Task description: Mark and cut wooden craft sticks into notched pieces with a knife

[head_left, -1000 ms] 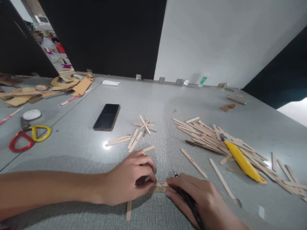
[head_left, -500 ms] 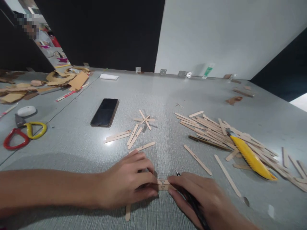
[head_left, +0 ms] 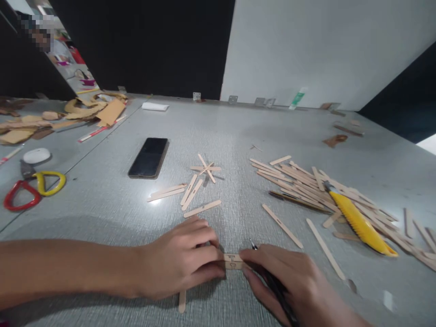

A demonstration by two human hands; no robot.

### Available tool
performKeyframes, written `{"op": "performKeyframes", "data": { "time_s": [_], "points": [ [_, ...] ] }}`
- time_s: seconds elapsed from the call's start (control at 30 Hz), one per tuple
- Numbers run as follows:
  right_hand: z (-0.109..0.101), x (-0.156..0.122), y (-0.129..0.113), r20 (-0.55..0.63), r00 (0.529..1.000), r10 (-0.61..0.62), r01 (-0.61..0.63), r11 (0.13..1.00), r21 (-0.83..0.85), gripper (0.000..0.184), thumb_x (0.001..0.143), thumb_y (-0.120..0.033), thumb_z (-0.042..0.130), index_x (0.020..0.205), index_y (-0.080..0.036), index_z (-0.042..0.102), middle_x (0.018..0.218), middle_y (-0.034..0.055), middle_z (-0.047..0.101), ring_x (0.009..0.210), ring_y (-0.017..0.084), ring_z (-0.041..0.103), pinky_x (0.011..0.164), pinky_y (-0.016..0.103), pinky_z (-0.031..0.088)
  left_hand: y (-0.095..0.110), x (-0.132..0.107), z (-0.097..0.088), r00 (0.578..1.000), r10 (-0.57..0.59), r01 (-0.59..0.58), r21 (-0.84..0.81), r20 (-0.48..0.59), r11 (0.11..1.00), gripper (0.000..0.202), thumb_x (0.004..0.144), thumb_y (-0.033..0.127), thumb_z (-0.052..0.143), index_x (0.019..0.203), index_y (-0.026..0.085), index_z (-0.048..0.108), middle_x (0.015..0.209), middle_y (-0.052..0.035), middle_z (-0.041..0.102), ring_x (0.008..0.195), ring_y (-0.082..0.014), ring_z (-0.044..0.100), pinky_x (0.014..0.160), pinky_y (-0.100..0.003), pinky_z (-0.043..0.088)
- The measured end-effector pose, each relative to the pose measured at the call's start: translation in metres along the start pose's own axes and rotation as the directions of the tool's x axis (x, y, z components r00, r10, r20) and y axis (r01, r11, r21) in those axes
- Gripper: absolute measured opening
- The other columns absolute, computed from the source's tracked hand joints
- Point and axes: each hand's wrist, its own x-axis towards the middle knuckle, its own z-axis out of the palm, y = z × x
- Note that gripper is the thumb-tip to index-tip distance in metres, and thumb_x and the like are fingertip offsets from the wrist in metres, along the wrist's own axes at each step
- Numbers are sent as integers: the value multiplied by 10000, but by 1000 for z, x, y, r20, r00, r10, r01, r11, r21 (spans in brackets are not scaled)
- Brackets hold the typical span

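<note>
Two craft sticks [head_left: 233, 262] lie side by side with small T-shaped marks or cuts at their middle. My left hand [head_left: 185, 259] is closed on their left ends, its fingertips pressing from above. At the right ends, my right hand [head_left: 293, 281] pinches the same sticks between thumb and fingers. A slim black pen-like tool [head_left: 281, 295] with a pointed metal tip is also held in my right hand; its tip points away from me, off the sticks. Another craft stick [head_left: 182, 301] pokes out below my left hand, its upper part hidden.
Notched sticks [head_left: 202, 209] and a crossed-stick piece [head_left: 206, 168] lie ahead. To the right are a stick pile [head_left: 303, 184] and a yellow cutter [head_left: 363, 222]. A phone [head_left: 149, 157], scissors [head_left: 51, 183], a white mouse-like object [head_left: 37, 156] and cardboard scraps [head_left: 111, 112] are leftward.
Both hands stay almost still on the two sticks. The left fingers have drawn slightly back from the notched stick ahead of them, and the view has shifted a little.
</note>
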Motion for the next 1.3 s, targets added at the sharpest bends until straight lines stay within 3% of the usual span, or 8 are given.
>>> {"op": "performKeyframes", "data": {
  "time_s": [0.23, 0.53, 0.87, 1.3],
  "points": [
    [2, 0, 2, -1, 1000, -13, 13, 1000, -18, 165, 1029, -122, 518, 1093, -201, 648, 792, 10, 654, 640, 152, 633, 584, 297, 478, 2, 1, -4, 998, -10, 12, -33, 59, 999, 164, 1073, 201, 560, 1097, 132, 707, 954, -73, 685, 863, -178, 600, 810, -295, 580],
    [-3, 3, -2, -26, 1000, 5, -5, 1000, -15, 176, 1009, -143, 540, 1060, -217, 691, 749, 20, 679, 593, 155, 638, 549, 284, 478, 3, 0, -6, 992, 83, -84, 15, 96, 996, 202, 1073, 152, 532, 984, 98, 705, 903, -86, 678, 824, -181, 574, 789, -301, 582],
    [1, -1, 0, 30, 999, 20, -20, 1000, 21, 218, 1028, -107, 498, 1128, -210, 663, 758, 5, 631, 602, 146, 596, 557, 284, 447, 3, -1, -4, 994, 75, -78, 40, 86, 996, 202, 1080, 164, 527, 1019, 107, 712, 876, -74, 664, 823, -184, 581, 768, -298, 579],
    [2, 2, -1, -16, 1000, -2, 2, 1000, -1, 186, 1027, -110, 485, 1053, -196, 647, 760, 3, 618, 614, 146, 585, 558, 285, 428, 4, 1, -4, 996, 60, -62, 22, 65, 998, 201, 1083, 172, 522, 1081, 96, 708, 873, -69, 644, 820, -187, 562, 767, -294, 571]
  ]
}}
